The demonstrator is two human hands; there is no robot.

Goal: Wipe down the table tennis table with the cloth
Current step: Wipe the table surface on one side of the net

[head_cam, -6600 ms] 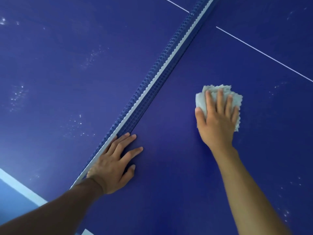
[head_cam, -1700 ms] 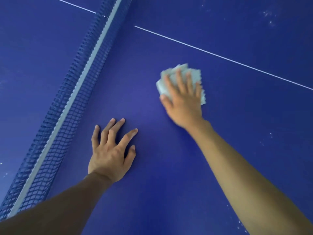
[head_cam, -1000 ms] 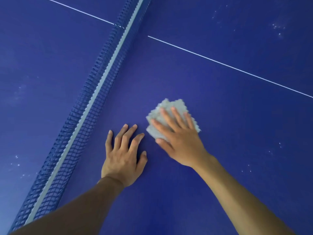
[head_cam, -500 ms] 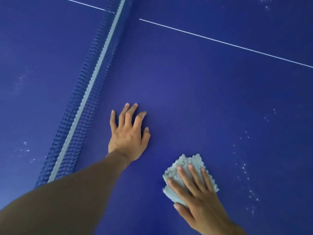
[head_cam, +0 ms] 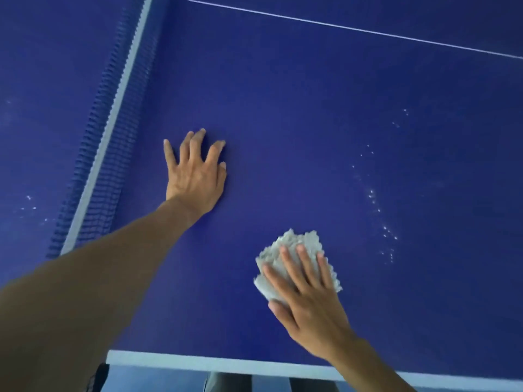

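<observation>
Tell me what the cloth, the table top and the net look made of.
The cloth looks like soft terry or microfibre: pale grey, nubby pile, ragged edge. The table top seems a rigid board with matte blue paint, white lines and white specks. The net is blue open mesh, probably synthetic cord, topped by a white tape band.

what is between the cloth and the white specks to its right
Nothing visible. Bare blue table lies between the cloth, pressed flat under the right hand, and the white specks. The left hand rests on the opposite side, nearer the net.
</observation>
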